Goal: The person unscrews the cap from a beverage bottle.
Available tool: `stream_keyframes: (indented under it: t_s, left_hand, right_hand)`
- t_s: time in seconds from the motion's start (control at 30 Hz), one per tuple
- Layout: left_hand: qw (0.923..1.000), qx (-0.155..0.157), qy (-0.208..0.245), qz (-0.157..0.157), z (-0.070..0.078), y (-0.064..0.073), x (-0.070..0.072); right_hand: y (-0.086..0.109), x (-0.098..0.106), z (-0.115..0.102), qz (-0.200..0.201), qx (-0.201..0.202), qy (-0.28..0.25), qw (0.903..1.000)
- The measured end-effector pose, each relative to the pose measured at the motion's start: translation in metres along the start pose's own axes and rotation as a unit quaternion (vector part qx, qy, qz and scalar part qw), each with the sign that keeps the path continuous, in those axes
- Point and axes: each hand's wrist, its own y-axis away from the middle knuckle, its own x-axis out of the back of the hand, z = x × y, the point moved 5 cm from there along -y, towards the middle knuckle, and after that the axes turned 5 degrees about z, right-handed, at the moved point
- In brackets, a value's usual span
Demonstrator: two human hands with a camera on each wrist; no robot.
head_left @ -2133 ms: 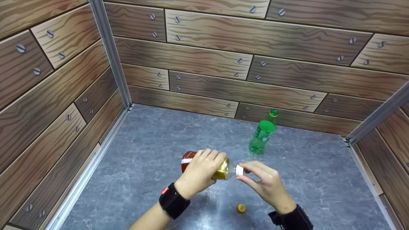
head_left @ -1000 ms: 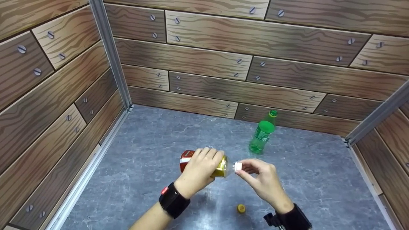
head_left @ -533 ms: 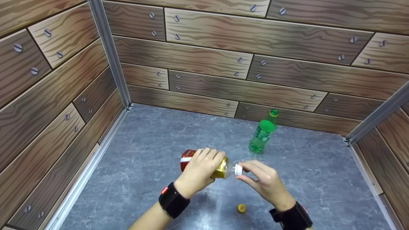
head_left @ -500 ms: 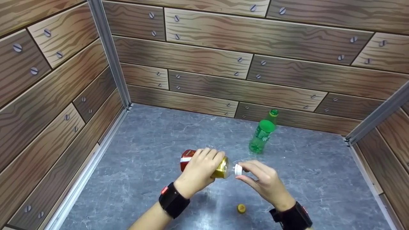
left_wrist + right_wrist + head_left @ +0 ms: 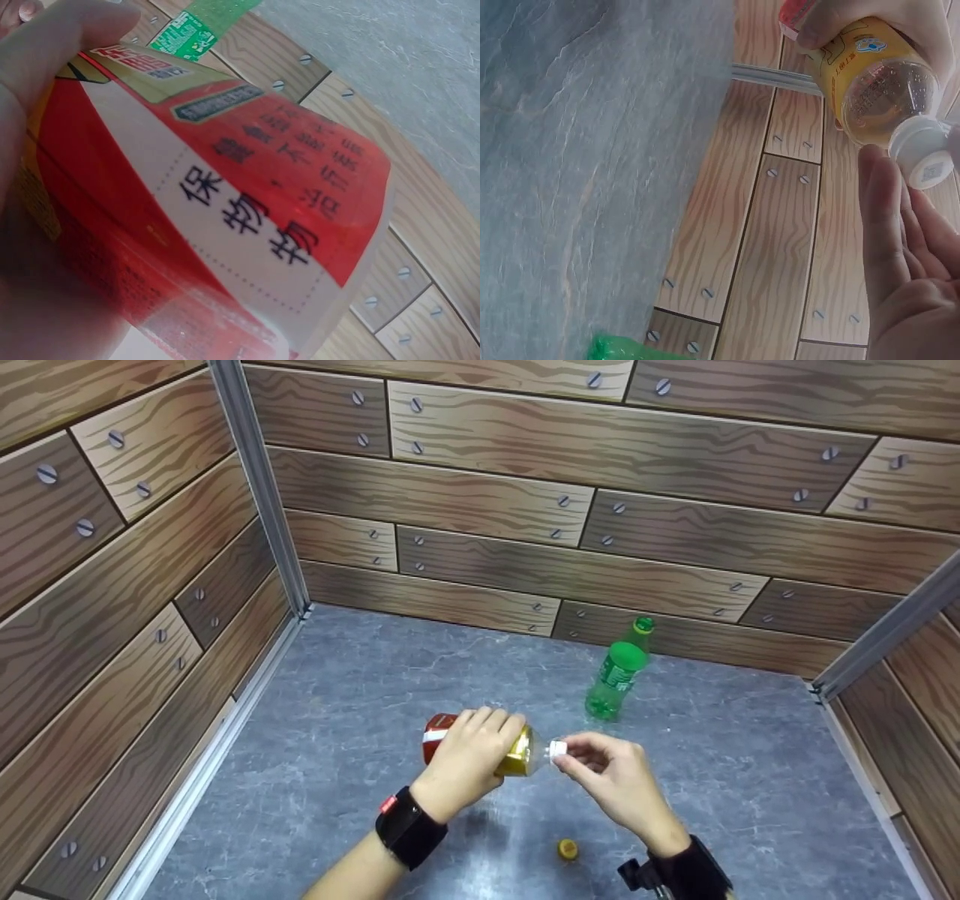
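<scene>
My left hand (image 5: 472,757) grips a plastic bottle (image 5: 517,757) lying sideways in the air, its mouth pointing right. The bottle has a red, white and yellow label with black characters, seen close in the left wrist view; its clear shoulder (image 5: 892,94) shows in the right wrist view. A white cap (image 5: 926,154) sits at the bottle's mouth. My right hand (image 5: 619,780) pinches this cap between thumb and index finger, the other fingers curled behind. Below the hands, a small yellow cap (image 5: 568,850) lies on the grey marbled tabletop (image 5: 360,675).
A green plastic bottle (image 5: 619,675) without a cap stands upright toward the back right, near the rear wall. Wood-patterned panels (image 5: 480,480) enclose the tabletop at the back and both sides, with metal posts (image 5: 259,487) at the corners.
Over the last half second my right thumb has moved up around the white cap and the wrist has rotated, much as it stood one second ago. The left hand and bottle stay nearly still.
</scene>
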Motion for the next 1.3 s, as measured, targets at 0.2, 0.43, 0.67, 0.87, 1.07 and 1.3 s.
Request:
stream_keyframes:
  t_s: [0.2,0.43,0.67,0.87,1.07,1.3]
  left_hand:
    - [0.9999,-0.007,-0.004,0.008,0.001,0.000,0.002]
    - [0.9999,-0.009,-0.002,0.014,0.002,0.001,0.004]
    - [0.9998,-0.016,-0.009,0.008,0.003,0.001,0.003]
    - [0.9998,-0.019,-0.010,0.001,0.004,0.001,0.001]
    - [0.9999,-0.009,0.005,-0.006,0.003,0.002,0.001]
    - [0.9999,-0.006,0.009,-0.004,0.005,0.000,0.003]
  right_hand:
    - [0.003,0.000,-0.004,0.007,0.054,0.007,0.9985]
    - [0.007,0.000,-0.012,0.030,0.197,0.034,0.9793]
    - [0.012,0.002,-0.014,0.037,0.333,0.090,0.9379]
    - [0.015,0.002,-0.013,0.041,0.401,0.124,0.9067]
    - [0.012,0.003,-0.005,0.038,0.295,0.079,0.9515]
    - [0.006,0.006,0.004,0.021,0.093,0.016,0.9953]
